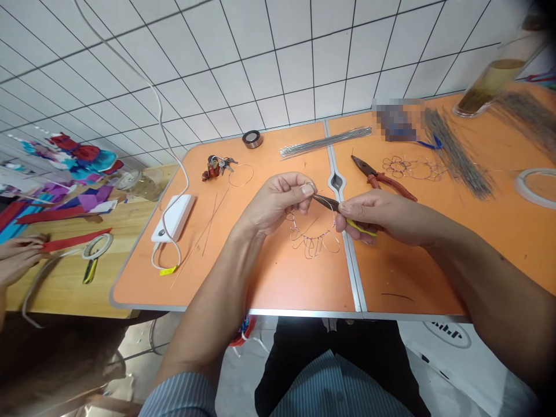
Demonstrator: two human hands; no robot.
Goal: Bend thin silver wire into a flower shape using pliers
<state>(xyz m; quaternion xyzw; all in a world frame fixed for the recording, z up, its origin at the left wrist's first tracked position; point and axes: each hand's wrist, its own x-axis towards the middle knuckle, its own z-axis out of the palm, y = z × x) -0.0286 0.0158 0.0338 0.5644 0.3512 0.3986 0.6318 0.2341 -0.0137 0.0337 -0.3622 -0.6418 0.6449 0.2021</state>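
Between thumb and fingers, my left hand (284, 200) pinches a thin wire ring (319, 236) with several looped petals along its lower side. My right hand (377, 217) is closed around a small pair of pliers (326, 202), whose yellow handle shows below the fingers. The dark jaws of the pliers point left and meet the wire at my left fingertips. Just what the jaws grip is hidden by the fingers. Larger pliers with red handles (384, 179) lie on the orange table (278, 284) beyond my right hand.
Bundles of straight wire (325, 142) and darker wire (458, 153) lie toward the wall. Nearby are looped wire shapes (412, 168), black tape (252, 139), keys (219, 166) and a white power strip (174, 217). A glass bottle (489, 87) stands far right. Another person's hands (19, 255) hold red ribbon at left.
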